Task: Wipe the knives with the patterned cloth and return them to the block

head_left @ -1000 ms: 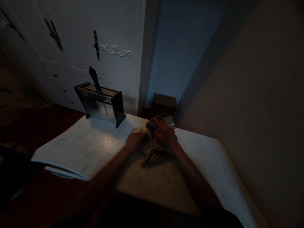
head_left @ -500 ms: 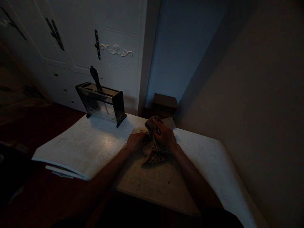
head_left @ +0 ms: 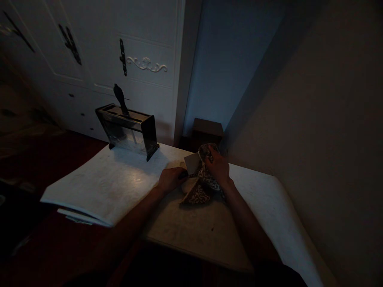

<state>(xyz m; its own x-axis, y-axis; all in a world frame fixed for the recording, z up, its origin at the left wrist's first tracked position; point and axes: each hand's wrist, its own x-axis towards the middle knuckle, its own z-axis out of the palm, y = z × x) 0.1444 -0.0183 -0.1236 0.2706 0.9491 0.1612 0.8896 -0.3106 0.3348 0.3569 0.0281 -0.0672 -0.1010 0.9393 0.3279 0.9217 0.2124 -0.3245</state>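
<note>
Tabletop (head_left: 119, 187): cloth (head_left: 201, 191) between hands (head_left: 170, 180) (head_left: 218, 169)

A dim room in a private home: a white cupboard (head_left: 143, 59) with scrolled trim and dark handles stands behind a pale, worn table (head_left: 98, 187) carrying a knife block (head_left: 128, 129), with a small wooden stand (head_left: 207, 129) in the corner between plain walls (head_left: 314, 119).

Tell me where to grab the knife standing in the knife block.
Take its dark handle, the only part showing above the knife block, and come straight down from above. The blade is sunk in a slot, and the handle leans slightly left.
</note>
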